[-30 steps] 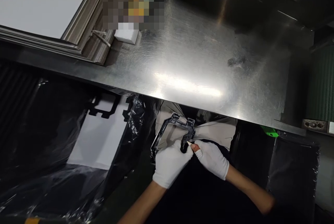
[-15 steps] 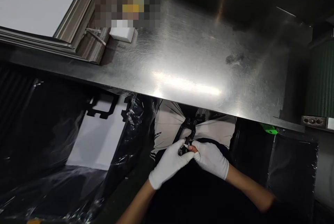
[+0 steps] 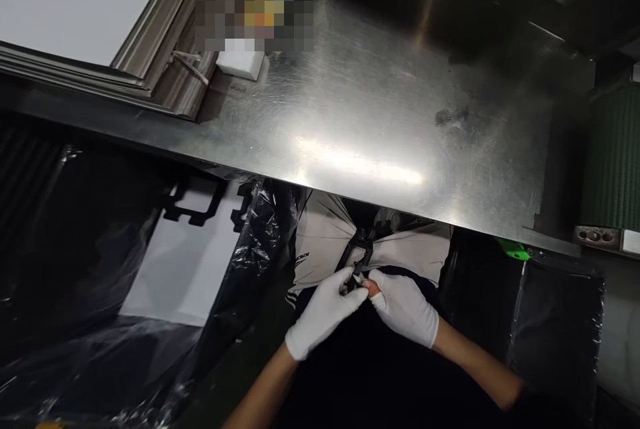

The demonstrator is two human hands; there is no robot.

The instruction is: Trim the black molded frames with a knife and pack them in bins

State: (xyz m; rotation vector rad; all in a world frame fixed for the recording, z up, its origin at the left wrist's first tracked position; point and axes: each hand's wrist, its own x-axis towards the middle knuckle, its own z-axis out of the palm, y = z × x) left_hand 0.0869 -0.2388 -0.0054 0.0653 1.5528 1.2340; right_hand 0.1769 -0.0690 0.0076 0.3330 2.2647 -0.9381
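In a white glove, my left hand (image 3: 327,309) is closed around the near end of a black frame-shaped part (image 3: 367,249), which lies over my lap below the table edge. My right hand (image 3: 405,306), also gloved but with a bare thumb tip, pinches close beside it at the same end. A small pale, thin piece shows between the fingertips. It is too small to name, and the fingers hide most of what the right hand grips.
A scratched metal table (image 3: 370,116) spans the front. Stacked boards (image 3: 100,72) and a white block (image 3: 241,59) stand at its left. Below left, a plastic-lined bin (image 3: 90,349) holds a white sheet (image 3: 170,276) and similar black frames (image 3: 197,218). A green object (image 3: 514,249) lies at right.
My hands stay almost in place, with the fingertips shifting slightly against the black part. The view has moved a little, so the boards and white block appear farther right.
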